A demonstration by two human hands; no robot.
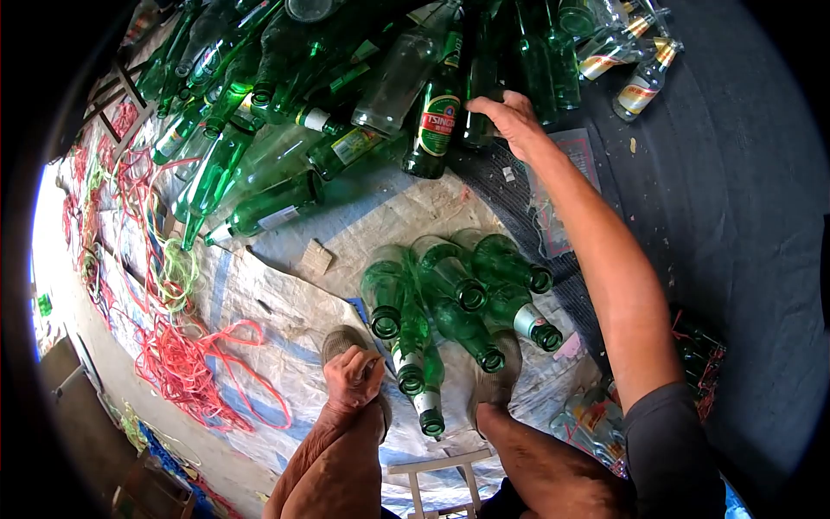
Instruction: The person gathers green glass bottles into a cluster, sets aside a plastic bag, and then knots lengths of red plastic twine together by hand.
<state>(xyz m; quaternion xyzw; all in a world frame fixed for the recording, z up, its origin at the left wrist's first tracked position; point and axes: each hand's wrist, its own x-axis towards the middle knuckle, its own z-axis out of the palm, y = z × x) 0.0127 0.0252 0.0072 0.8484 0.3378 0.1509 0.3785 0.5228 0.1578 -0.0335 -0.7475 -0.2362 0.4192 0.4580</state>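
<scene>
One dark bottle (pixel 477 130) in the pile (pixel 393 82) lay at nine o'clock from the nearer right hand (pixel 512 123), its long axis twelve to six. The curled left hand (pixel 354 378) sat at seven; I couldn't tell either's grip.

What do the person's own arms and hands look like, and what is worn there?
The right arm wears a plain dark grey short sleeve. The right hand and left hand are bare, without gloves; no left sleeve is visible.
</scene>
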